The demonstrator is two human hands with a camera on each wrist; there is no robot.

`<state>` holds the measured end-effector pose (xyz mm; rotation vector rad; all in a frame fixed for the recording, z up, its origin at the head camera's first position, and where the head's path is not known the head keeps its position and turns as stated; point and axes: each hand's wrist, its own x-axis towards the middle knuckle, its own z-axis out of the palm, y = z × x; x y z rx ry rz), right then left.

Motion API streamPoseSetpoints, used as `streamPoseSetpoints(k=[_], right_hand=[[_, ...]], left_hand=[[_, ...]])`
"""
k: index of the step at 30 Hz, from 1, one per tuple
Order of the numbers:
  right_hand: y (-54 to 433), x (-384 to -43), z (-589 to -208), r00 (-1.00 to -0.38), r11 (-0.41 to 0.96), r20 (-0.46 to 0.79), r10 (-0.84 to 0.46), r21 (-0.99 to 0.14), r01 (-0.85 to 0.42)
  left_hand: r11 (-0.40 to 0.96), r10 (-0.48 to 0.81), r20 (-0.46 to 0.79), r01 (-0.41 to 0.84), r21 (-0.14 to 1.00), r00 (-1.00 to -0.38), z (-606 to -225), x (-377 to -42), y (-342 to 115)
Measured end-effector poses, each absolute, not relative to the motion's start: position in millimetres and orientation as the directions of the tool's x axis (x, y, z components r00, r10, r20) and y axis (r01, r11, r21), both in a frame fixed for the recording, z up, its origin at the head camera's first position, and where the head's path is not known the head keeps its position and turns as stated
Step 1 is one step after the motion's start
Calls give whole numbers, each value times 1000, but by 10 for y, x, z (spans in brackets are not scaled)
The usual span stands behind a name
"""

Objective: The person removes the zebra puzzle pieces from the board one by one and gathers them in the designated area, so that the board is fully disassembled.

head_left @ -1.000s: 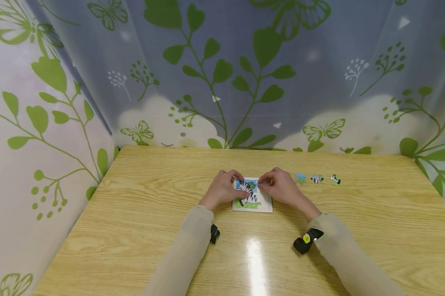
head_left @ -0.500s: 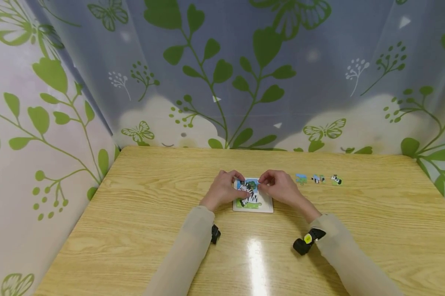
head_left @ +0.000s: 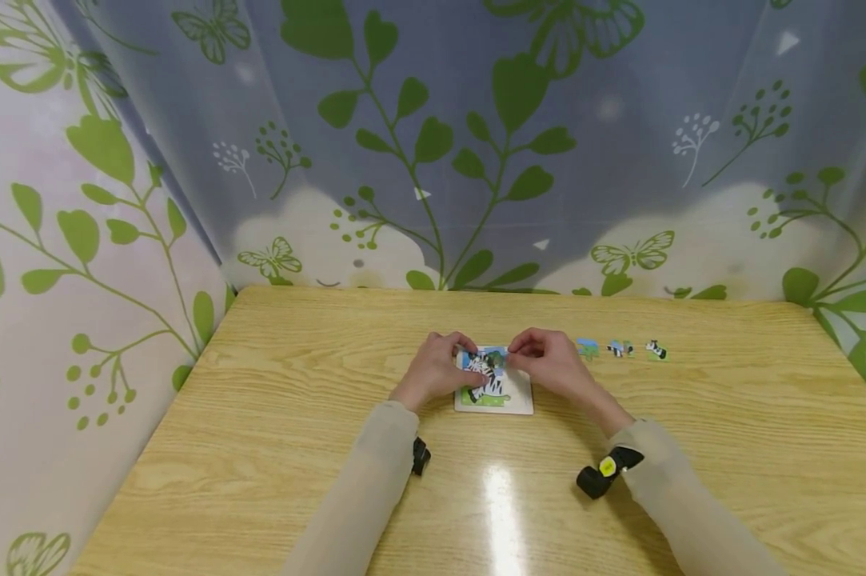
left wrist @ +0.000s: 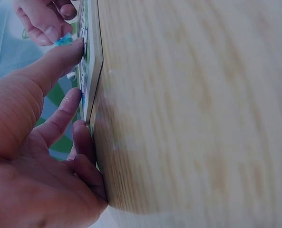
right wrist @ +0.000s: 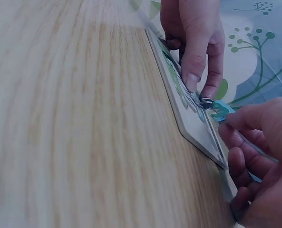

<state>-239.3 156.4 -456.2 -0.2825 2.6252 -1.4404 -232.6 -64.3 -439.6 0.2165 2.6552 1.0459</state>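
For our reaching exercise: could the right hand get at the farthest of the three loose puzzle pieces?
Probably yes: the farthest piece lies uncovered on the table and nothing tall blocks the way, though the right hand would likely first release the pinched piece.

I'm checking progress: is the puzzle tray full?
Partly filled: the tray has bare board at right, and three loose pieces lie outside it.

The yellow wood-grain tabletop (head_left: 274, 400) bears a white squarish puzzle board (head_left: 519, 400) and, towards three o'clock, three multicoloured jigsaw pieces (head_left: 618, 349).
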Motion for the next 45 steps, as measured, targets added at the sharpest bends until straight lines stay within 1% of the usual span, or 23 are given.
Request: streamPoseSetpoints(k=[5,9,28,34,40,45], right_hand=[[1683,-2351,-4546,-974,489,-8,-226,-866,-106],[1805,-2296,-4508,-975,492,-7,-223,-864,-107],[2330,-2033,-4476,-989,581,30,-142,-806,-108],[2476,-1943,-4453,-990,600,21,-140,-794,-101],[2598,-1898,-4424,-995,641,15,-103,-763,-78],[2678,-1909,-4448,-997,676,5,-80,-735,-58]], left_hand=[[726,230,-204,28,687,-952,-4396,-2316,-635],[725,235,-201,34,688,-951,-4411,-2317,-637],[744,274,-165,100,661,-948,-4465,-2257,-686],[736,283,-145,117,667,-948,-4428,-2208,-723],[761,322,-173,146,633,-931,-4384,-2138,-719],[774,316,-192,135,618,-929,-4361,-2108,-700]])
